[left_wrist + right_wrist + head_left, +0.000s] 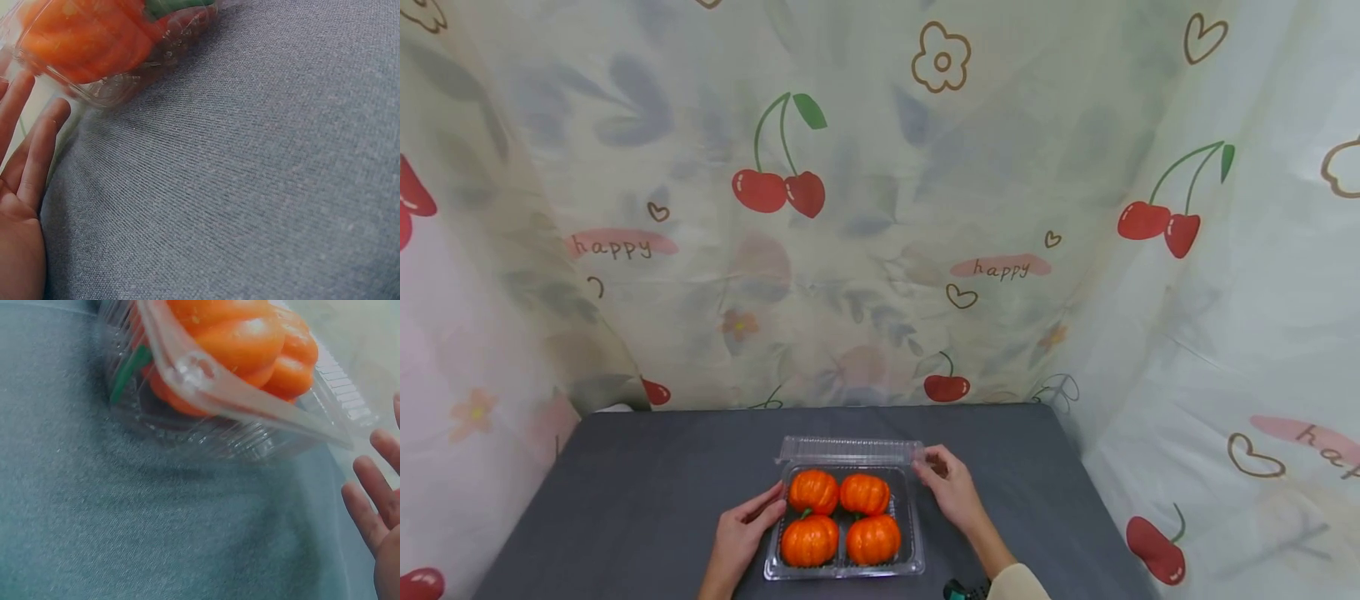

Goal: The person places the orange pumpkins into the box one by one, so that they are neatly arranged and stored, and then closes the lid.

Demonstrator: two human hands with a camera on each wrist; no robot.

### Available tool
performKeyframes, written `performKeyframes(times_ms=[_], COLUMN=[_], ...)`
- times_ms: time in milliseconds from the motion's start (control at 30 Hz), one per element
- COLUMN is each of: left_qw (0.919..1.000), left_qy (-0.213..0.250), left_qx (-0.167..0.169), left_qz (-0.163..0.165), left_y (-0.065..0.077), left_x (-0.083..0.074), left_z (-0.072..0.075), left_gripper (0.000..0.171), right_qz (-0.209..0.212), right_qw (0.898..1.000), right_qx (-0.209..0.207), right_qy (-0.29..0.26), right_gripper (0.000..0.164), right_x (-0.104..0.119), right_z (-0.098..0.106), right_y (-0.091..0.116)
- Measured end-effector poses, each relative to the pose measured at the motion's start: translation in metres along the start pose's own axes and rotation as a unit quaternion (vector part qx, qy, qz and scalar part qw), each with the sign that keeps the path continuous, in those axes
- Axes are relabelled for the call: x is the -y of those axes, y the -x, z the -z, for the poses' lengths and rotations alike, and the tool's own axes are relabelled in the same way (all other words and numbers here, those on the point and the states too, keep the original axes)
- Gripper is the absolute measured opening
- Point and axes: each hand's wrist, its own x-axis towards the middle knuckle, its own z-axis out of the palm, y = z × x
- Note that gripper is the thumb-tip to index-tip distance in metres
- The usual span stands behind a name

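Observation:
A clear plastic clamshell container (916, 533) stands on the dark table with its hinged lid (850, 450) raised at the far side. Inside sit several small orange pumpkins (809, 542) with green stems. My left hand (741, 533) touches the container's left side with its thumb and fingertips; the left wrist view shows other fingers (39, 156) straight and spread beside the wall. At the lid's right corner my right hand (951, 487) pinches the plastic edge between thumb and forefinger. Its remaining fingers (369, 487) stand extended in the right wrist view, where the pinch itself is out of frame.
A dark grey cloth covers the table (647, 492). Near the right sleeve lies a small black and green object (957, 590), cut off by the frame's bottom. Printed curtains (865, 250) with cherries and flowers hang behind and at both sides.

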Motion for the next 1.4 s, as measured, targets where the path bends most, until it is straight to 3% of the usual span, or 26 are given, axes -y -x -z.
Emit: performKeyframes(times_ms=[300, 433, 567, 767, 900, 1067, 1200, 1400], left_qw=[0.999, 0.9979, 0.9987, 0.9997, 0.9998, 0.9991, 0.9994, 0.9999], left_qy=[-0.04, -0.06, -0.047, -0.022, 0.01, 0.038, 0.032, 0.016], left_qx=[-0.019, -0.025, -0.013, 0.007, 0.016, 0.017, 0.013, 0.0], left_qz=[-0.008, -0.008, -0.012, 0.0, 0.008, -0.005, -0.002, -0.006], left_y=[0.0, 0.0, -0.001, 0.0, -0.002, -0.002, -0.001, -0.001], left_x=[0.0, -0.001, 0.0, -0.001, -0.002, -0.001, -0.001, 0.0], left_z=[0.004, 0.006, 0.006, 0.005, 0.004, 0.003, 0.003, 0.002], left_gripper=[0.054, 0.054, 0.051, 0.051, 0.048, 0.044, 0.048, 0.046], right_qz=[0.028, 0.02, 0.004, 0.023, 0.025, 0.0, -0.016, -0.009], right_qw=[0.999, 0.999, 0.999, 0.999, 0.999, 0.999, 0.998, 0.995], right_qx=[0.013, 0.024, 0.039, 0.038, 0.03, 0.027, 0.033, 0.074], right_qy=[0.019, 0.036, 0.036, 0.031, 0.012, -0.028, -0.051, -0.063], right_gripper=[0.014, 0.011, 0.012, 0.022, 0.03, 0.03, 0.033, 0.054], right_x=[-0.004, -0.003, -0.005, -0.011, -0.012, -0.011, -0.009, -0.013], right_z=[0.001, 0.0, 0.0, 0.0, -0.002, -0.004, -0.005, -0.004], right_y=[0.008, 0.01, 0.013, 0.018, 0.022, 0.025, 0.028, 0.032])
